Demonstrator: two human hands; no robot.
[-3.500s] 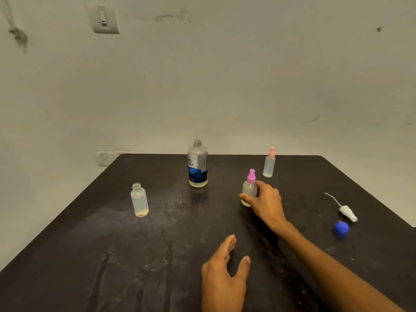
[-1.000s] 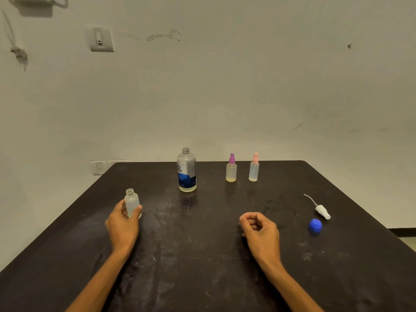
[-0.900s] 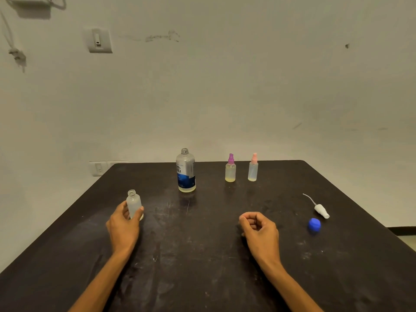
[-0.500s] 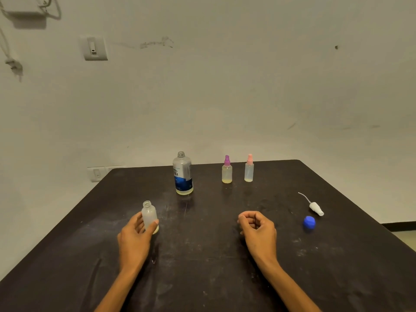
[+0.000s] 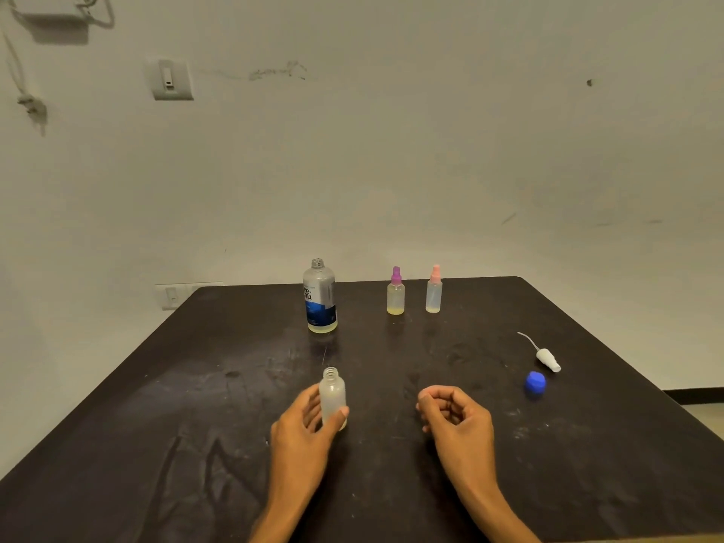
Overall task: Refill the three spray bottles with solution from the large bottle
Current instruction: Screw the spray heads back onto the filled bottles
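One uncapped spray bottle (image 5: 333,397) upright, pinched by left hand (image 5: 303,433) fingers; large bottle (image 5: 320,296) beyond them (right hand (image 5: 456,423) curled, empty).

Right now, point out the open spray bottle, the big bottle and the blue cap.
open spray bottle (image 5: 332,391): head view, on its frosted body.
big bottle (image 5: 320,303): head view, on its label.
blue cap (image 5: 534,382): head view, on its top.

Blue cap (image 5: 534,382), black table (image 5: 156,444), purple-topped bottle (image 5: 395,293)
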